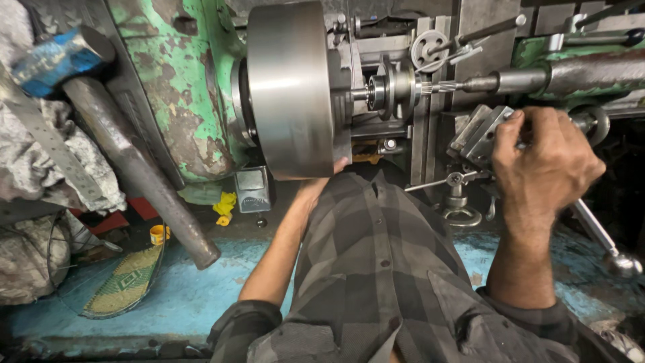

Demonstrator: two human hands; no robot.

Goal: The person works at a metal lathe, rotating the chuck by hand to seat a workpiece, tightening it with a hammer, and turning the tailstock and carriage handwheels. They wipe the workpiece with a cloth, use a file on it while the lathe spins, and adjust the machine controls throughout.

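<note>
I look down over my grey checked shirt at a worn green lathe. Its big steel chuck fills the top middle. A small round workpiece sits in front of the chuck, with a fluted tool on the tailstock spindle pointing at it. My left hand reaches under the chuck and touches its lower rim; the fingers are mostly hidden. My right hand is closed around a handle on the carriage, beside the grey tool post block.
A long steel bar with a blue-headed hammer leans at the left beside grey rags. A chrome lever with a ball end sticks out at the right. A sandal and a small yellow cap lie on the blue floor.
</note>
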